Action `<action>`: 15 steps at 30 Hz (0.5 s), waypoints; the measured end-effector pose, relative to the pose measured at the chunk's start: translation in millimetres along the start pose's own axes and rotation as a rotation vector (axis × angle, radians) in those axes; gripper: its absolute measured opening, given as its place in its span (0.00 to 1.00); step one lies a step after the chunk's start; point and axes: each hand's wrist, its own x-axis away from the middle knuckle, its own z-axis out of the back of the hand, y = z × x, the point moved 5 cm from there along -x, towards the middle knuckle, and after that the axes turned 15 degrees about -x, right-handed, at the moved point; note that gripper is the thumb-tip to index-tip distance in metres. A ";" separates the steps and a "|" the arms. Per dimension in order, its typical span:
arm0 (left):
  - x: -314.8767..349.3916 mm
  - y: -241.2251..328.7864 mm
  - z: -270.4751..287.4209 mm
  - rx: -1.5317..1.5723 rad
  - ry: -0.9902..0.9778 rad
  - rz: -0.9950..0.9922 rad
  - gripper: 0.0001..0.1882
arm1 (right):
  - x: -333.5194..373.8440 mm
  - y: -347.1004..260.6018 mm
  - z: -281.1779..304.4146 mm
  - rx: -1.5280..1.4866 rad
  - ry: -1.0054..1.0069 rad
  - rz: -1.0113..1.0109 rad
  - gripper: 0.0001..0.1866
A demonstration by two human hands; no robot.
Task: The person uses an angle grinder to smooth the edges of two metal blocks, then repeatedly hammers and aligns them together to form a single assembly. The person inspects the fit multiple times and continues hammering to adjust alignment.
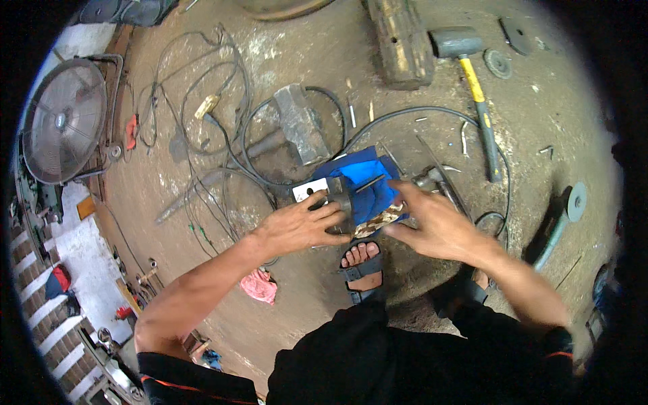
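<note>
In front of me my left hand [307,223] lies over a dark metal block [343,206], its fingers curled across the top. A pale plate [309,191] with a dark hole sticks out beyond those fingers. Bright blue cloth [363,170] spreads beside the block, and a thin metal rod [370,183] lies slanted above it. At the right side of the cloth my right hand [432,223] has its thumb and fingers apart, with nothing visible between them. A patterned cloth [378,219] shows between my hands. What lies under my left palm is hidden.
A large sledgehammer head [302,125] lies just beyond, among looped black cables [236,101]. A yellow-handled hammer [472,77] and an angle grinder [563,219] lie to the right. A wooden block [403,47] lies far ahead; a fan [65,121] stands left.
</note>
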 end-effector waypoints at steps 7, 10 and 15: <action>-2.6 9.8 -16.7 0.098 -0.124 -0.048 0.29 | -58.6 45.6 -111.7 -0.905 0.069 -0.436 0.33; 6.0 9.0 -15.0 0.116 -0.144 0.003 0.30 | -67.6 35.6 -110.8 -0.916 0.031 -0.423 0.33; 45.2 13.0 6.8 0.499 0.080 0.624 0.32 | -80.9 26.3 -112.5 -0.871 0.049 -0.403 0.30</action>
